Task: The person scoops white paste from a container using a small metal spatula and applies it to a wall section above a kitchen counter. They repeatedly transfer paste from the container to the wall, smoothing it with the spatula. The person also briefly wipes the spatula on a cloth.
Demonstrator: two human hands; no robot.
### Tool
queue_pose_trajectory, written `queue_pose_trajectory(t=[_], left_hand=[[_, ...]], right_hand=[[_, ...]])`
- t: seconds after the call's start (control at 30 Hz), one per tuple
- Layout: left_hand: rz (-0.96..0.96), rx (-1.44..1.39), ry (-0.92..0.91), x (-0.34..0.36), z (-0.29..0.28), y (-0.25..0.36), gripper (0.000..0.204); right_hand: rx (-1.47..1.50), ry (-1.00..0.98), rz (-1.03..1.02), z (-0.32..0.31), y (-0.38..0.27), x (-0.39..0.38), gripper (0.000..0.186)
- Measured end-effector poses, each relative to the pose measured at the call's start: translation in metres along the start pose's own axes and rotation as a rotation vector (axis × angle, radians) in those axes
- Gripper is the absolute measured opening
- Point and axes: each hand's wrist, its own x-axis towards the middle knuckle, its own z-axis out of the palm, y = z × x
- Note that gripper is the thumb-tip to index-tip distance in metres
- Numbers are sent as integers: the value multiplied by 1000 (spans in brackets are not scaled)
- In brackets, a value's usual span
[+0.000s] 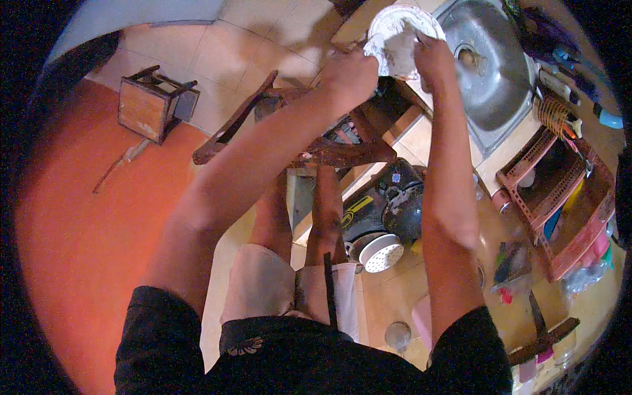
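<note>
At the top, both my arms reach out over the edge of the counter beside the sink. Between my hands is a white round dish [394,18], with a greyish-brown, smeared-looking patch across its middle. My left hand [352,79] is closed at the dish's left edge, its fingers curled. My right hand [434,60] closes on the right side, fingers bent over the rim. Something white and crumpled-looking shows by my left fingers; I cannot make out what it is.
A steel sink [490,79] lies right of my right hand. Below it stands a reddish-brown rack [540,204] with utensils. Under my arms are a dark wooden chair [342,153], a black pot [405,204] and a white perforated disc [382,253]. A small wooden stool [141,108] stands left.
</note>
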Motion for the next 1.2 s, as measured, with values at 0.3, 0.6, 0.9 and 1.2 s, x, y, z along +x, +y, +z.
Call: queue_pose_trajectory(t=[0.3, 0.6, 0.9, 1.2], left_hand=[[-95, 12, -24, 8, 6, -4, 22], [-68, 48, 54, 3, 6, 3, 21], [-25, -9, 22, 3, 4, 4, 23], [-69, 35, -47, 6, -1, 3, 25]], right_hand=[[21, -55, 18, 13, -19, -36, 28], [64, -78, 308, 34, -20, -37, 33], [-17, 80, 82, 21, 24, -17, 38], [164, 247, 0, 32, 27, -58, 36]])
